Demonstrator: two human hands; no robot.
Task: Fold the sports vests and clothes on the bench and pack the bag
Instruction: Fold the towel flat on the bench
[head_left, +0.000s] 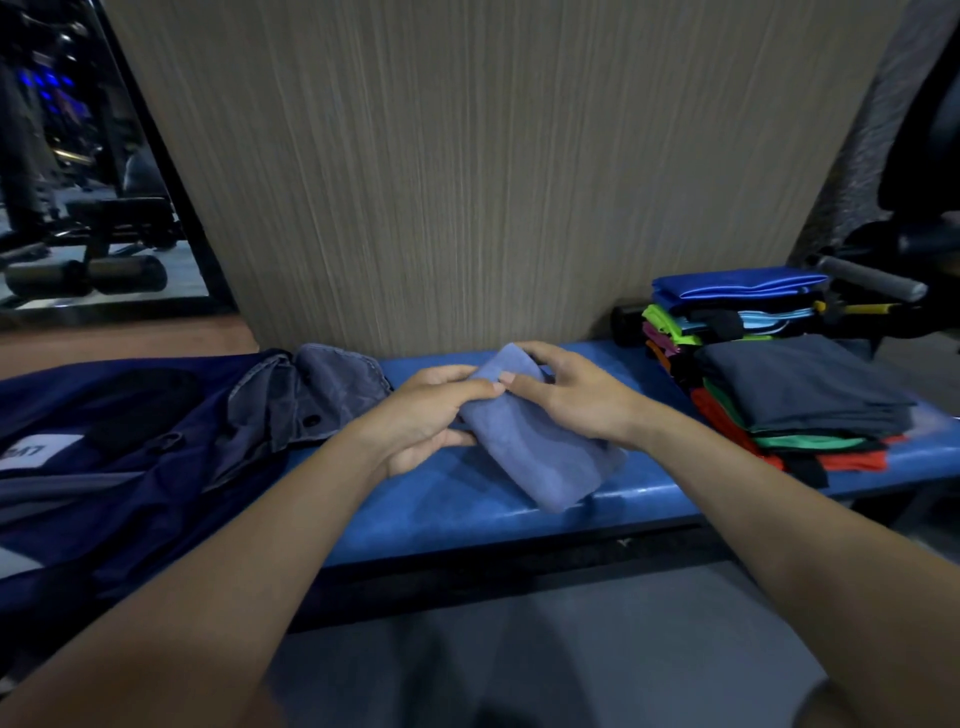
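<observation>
A folded light-blue cloth (545, 457) lies on the blue bench (467, 509) in the middle. My left hand (426, 415) grips its left edge with curled fingers. My right hand (566, 395) holds its far end, thumb and fingers round the fold. A navy bag (104, 447) lies open at the left, with a grey-blue garment (322, 395) crumpled at its mouth. At the right sit two piles of folded clothes: a dark top (800, 384) over green and red pieces, and a blue pile (737, 291) behind it.
A wood-grain wall panel (493, 182) rises right behind the bench. A mirror at the far left shows gym equipment (88, 260). A padded grey bar (872, 278) and dark machine parts stand at the far right. Grey floor lies below the bench's front edge.
</observation>
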